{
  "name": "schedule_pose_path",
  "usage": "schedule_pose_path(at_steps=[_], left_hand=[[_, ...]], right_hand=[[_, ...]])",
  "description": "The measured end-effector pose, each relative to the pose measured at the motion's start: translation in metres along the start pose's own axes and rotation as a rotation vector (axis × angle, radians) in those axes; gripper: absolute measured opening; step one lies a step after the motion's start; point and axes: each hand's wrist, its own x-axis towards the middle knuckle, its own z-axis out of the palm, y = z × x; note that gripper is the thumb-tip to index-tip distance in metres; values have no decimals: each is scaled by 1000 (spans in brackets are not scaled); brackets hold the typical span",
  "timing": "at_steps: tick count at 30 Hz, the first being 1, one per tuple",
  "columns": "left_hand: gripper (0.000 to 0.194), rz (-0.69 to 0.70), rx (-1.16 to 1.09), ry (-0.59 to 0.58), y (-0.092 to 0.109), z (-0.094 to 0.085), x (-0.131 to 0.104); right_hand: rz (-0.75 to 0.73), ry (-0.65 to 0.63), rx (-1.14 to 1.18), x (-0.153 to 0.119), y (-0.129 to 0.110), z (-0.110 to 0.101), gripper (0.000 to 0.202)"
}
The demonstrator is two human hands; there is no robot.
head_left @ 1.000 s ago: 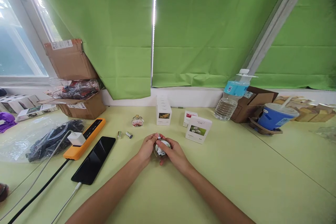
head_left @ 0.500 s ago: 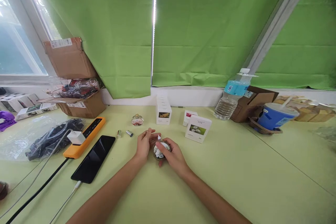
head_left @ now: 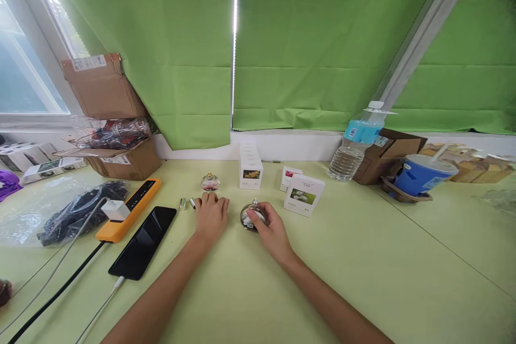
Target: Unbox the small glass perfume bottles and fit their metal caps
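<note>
My right hand (head_left: 273,228) holds a round glass perfume bottle (head_left: 247,219) with a white flower picture, its thumb across the front and the bare spray top upward. To the left, my left hand (head_left: 212,215) is lowered palm down to the table, its fingers curled over a small silver perfume cap (head_left: 192,202); they hide most of it. A second shiny cap (head_left: 183,204) stands just left of that one. Behind my left hand is another round perfume bottle (head_left: 210,182) with a pinkish flower picture and a clear top.
White boxes with flower pictures stand behind: a row (head_left: 250,172), a small box (head_left: 289,176) and a larger box (head_left: 304,195). At left lie a black phone (head_left: 143,243) on a cable and an orange power strip (head_left: 129,209). A water bottle (head_left: 355,142) and blue cup (head_left: 425,174) stand right.
My left hand has left the perfume bottle and moved left to the silver cap. The bottle, now held by my right hand alone, has shifted slightly right and away from me.
</note>
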Motion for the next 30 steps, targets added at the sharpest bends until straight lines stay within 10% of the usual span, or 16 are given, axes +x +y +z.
schedule_pose_path(at_steps=[13,23,30], left_hand=[[25,-26,134,8,-12,0,3],[19,160,-56,-15,6,6,-3],[21,114,-77,25,6,-2,0]], right_hand=[[-81,-113,-232,-4,-10,-3,31],[-117,-154,-546,19,-16,-51,32],[-127,-173,-398,20,-7,-48,38]])
